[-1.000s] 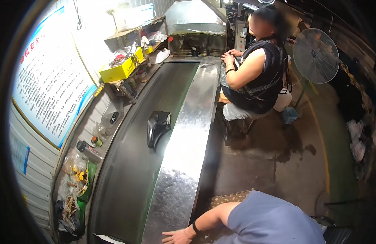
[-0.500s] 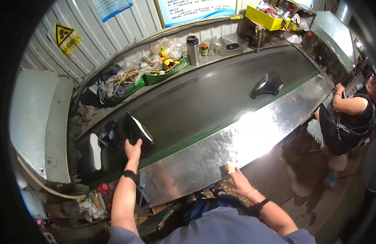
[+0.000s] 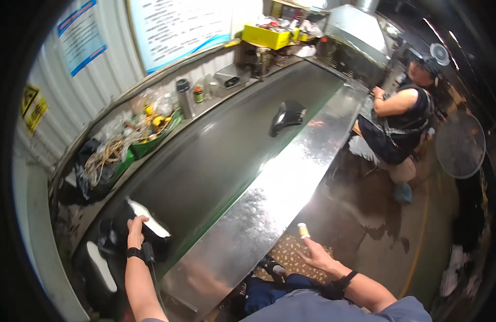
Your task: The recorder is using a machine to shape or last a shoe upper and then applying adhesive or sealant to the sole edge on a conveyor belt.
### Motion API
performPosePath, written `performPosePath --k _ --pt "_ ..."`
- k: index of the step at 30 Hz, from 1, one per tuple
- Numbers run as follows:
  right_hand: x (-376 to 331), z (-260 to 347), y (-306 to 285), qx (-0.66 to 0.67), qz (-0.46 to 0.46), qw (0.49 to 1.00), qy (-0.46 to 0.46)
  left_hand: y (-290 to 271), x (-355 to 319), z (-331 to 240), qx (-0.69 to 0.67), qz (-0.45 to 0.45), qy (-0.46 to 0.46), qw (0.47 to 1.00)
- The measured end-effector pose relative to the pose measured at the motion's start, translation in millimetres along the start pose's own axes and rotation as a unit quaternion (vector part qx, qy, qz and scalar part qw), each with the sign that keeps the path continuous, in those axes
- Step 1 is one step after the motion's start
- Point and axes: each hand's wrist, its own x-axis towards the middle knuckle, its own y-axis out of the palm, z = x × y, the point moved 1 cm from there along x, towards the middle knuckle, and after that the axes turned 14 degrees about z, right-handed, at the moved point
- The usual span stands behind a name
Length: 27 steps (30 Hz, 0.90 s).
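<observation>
My left hand (image 3: pixel 135 232) is closed on a black shoe (image 3: pixel 158 240) at the near left end of a dark conveyor belt (image 3: pixel 216 161). The shoe's white sole (image 3: pixel 151 219) faces up and to the right. Beside it lies another dark shoe (image 3: pixel 107 234), partly hidden. Nearer the left rim, a second white sole (image 3: pixel 101 267) shows on a black shoe. My right hand (image 3: pixel 319 254) hovers off the metal ledge, fingers apart. A small pale-yellow and white cover (image 3: pixel 303 231) sits at one fingertip, seemingly worn. Farther along the belt rests a glossy black shoe-shaped piece (image 3: pixel 287 116).
A shiny metal ledge (image 3: pixel 242 220) runs along the belt's near side. Behind the belt stand a steel flask (image 3: pixel 184 99), a small jar (image 3: pixel 198 94) and a green bin (image 3: pixel 151 140) of cords and plastic. A co-worker (image 3: pixel 401 115) sits at the far right, near a round fan (image 3: pixel 461 145).
The view has swung to the right. My left hand has tipped the shoe so more of its white sole shows. My right hand has moved off the ledge. The co-worker's head is now in view.
</observation>
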Motion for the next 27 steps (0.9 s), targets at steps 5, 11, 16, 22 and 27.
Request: performPosePath --k 5,11,16,22,27 --pt "34 37 -27 0.102 -0.048 0.984 -0.135 83 -162 -42 -0.147 0.202 0.135 0.959" --pt "87 151 -45 0.353 0.126 0.895 -0.239 175 -311 -40 -0.019 0.247 0.300 0.921" --pt "89 154 -15 0.369 0.170 0.879 -0.249 192 -338 -15 0.151 0.193 0.310 0.918" --pt "125 74 35 0.296 0.178 0.923 -0.171 217 -289 39 0.390 0.115 0.116 0.906" --pt "110 55 6 0.304 0.168 0.929 -0.124 220 -304 63 0.353 0.017 0.276 0.894"
